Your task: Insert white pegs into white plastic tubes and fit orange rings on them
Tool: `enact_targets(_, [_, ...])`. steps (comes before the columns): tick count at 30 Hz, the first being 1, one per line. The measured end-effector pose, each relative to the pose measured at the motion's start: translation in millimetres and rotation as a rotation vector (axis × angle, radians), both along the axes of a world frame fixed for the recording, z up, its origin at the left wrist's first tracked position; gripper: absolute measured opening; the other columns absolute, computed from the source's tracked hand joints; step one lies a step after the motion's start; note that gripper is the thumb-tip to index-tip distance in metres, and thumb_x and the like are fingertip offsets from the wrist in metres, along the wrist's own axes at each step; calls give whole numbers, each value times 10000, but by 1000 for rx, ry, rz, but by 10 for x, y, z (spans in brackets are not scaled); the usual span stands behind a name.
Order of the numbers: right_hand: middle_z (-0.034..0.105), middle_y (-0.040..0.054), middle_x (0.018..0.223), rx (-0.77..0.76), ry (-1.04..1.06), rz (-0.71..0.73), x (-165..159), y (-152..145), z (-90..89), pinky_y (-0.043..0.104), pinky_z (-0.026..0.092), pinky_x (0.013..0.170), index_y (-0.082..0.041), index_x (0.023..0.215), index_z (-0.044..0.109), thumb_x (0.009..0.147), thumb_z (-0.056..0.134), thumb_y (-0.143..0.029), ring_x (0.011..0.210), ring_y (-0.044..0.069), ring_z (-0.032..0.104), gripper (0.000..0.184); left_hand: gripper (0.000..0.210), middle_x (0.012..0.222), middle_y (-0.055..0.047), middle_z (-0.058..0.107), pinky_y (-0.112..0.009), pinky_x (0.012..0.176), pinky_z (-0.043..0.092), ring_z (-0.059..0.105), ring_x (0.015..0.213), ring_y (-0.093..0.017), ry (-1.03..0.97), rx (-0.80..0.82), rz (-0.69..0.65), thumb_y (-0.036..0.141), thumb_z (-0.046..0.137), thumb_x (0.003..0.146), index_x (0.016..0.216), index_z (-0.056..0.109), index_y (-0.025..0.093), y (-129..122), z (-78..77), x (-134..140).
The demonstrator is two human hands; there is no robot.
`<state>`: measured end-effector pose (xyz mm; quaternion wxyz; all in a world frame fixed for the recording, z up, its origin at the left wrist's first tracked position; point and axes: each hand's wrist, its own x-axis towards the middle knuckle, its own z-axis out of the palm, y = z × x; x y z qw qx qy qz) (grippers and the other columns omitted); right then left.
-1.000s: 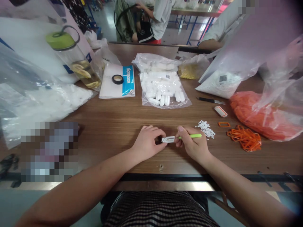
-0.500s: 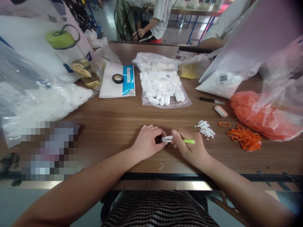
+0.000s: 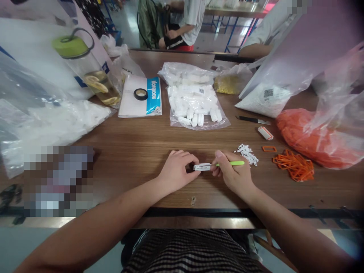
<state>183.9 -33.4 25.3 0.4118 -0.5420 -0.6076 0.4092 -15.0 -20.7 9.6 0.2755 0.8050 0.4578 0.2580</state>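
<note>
Between the fingers and thumb of my left hand (image 3: 179,169) is the left end of a small white plastic housing (image 3: 202,167) with a row of slots along it. My right hand (image 3: 233,171) is closed around a slim tool with a bright green handle (image 3: 237,163). The tool's tip is by the right end of the housing; whether they touch, I cannot tell. A pile of tiny white pieces (image 3: 248,154) lies just beyond my right hand. Further right are loose orange rectangular frames (image 3: 295,165) and a single orange frame (image 3: 269,149).
A clear bag of white housings (image 3: 196,104) lies ahead, beside a notebook (image 3: 132,102) bearing a tape roll (image 3: 140,94). A bottle (image 3: 85,68) stands left. At right are a black-handled knife (image 3: 253,120), a white-and-orange piece (image 3: 265,133) and a bag of orange frames (image 3: 318,138).
My right hand has shifted slightly right with the green-handled tool, uncovering more of the white housing. The tool now lies flatter. My left hand keeps its place.
</note>
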Motion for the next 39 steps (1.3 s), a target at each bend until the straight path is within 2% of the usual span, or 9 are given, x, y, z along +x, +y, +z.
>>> enact_targets(14, [642, 6, 596, 23, -81, 58, 19, 12, -10, 235, 467, 465, -189, 661, 612, 983, 473, -432, 461, 100, 591, 427, 102, 821, 41, 692, -381, 809, 362, 590, 812, -187, -15, 0, -5, 275, 711, 804, 823, 619, 236, 6, -4, 3])
enact_targets(18, [627, 1, 586, 159, -257, 145, -10, -29, 74, 263, 460, 535, -202, 655, 595, 993, 468, -371, 505, 103, 577, 399, 126, 840, 36, 695, -390, 825, 367, 594, 839, -195, 2, 1, 4, 288, 731, 791, 832, 623, 237, 8, -22, 5])
enact_targets(21, [603, 1, 557, 274, -364, 211, -30, -56, 111, 274, 423, 522, -208, 625, 571, 985, 482, -346, 502, 108, 553, 396, 127, 857, 28, 698, -391, 831, 370, 597, 854, -201, 3, -3, 16, 287, 736, 789, 831, 630, 231, 9, -21, 7])
enact_targets(23, [608, 3, 559, 279, -336, 188, -22, -61, 97, 270, 428, 515, -206, 623, 582, 988, 480, -345, 493, 106, 556, 403, 128, 848, 30, 695, -386, 826, 369, 596, 845, -197, -8, -3, 16, 279, 740, 786, 833, 632, 229, 8, -14, 6])
enact_targets(28, [651, 14, 604, 113, -68, 4, 43, -24, 8, 234, 464, 459, -184, 663, 639, 992, 475, -389, 468, 98, 598, 421, 98, 829, 32, 688, -377, 815, 357, 579, 812, -188, -6, 7, -4, 270, 718, 802, 836, 635, 232, 4, -9, -2])
enact_targets(39, [644, 8, 594, 78, -36, 16, 35, 11, -54, 213, 460, 436, -175, 662, 628, 986, 484, -398, 451, 90, 597, 419, 100, 830, 31, 680, -376, 807, 357, 573, 812, -190, -7, 21, -4, 259, 720, 793, 822, 628, 229, 1, -13, -4])
